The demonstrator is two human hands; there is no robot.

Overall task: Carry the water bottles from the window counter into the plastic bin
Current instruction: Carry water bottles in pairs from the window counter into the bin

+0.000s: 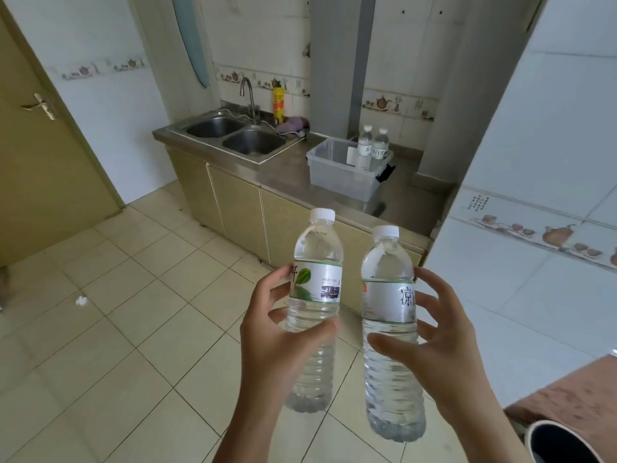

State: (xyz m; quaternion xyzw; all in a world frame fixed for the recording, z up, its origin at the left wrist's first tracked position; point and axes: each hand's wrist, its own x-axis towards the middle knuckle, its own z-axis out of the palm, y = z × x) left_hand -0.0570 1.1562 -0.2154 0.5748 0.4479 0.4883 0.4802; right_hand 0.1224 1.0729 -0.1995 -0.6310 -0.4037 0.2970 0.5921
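Room: I stood in a tiled kitchen, pale floor tiles (pixel 140 329) under me, white wall tiles with a teapot border, and a closed olive door (pixel 43 155) at the left.
Counter: a steel counter (pixel 290 175) ran along the far wall over beige cabinet doors (pixel 233 208).
Sink: a double sink (pixel 233 135) sat in the counter's left end, with a tap (pixel 248 95), a yellow bottle (pixel 278 103) and a pinkish cloth (pixel 292 126) behind it.
Plastic bin: the clear plastic bin (pixel 337 178) stood on the counter right of the sink; two water bottles (pixel 372 148) stood upright in its far right corner.
Left bottle: my left hand (pixel 273 332) gripped the left bottle (pixel 315 285) around its label, fingers curled, thumb across the front.
Right bottle: my right hand (pixel 434 342) gripped the right bottle (pixel 389 305) the same way; both bottles were upright, capped, held over the floor, well short of the bin.
Corner: a brownish surface (pixel 567 396) and a dark round rim (pixel 564 442) showed at lower right.
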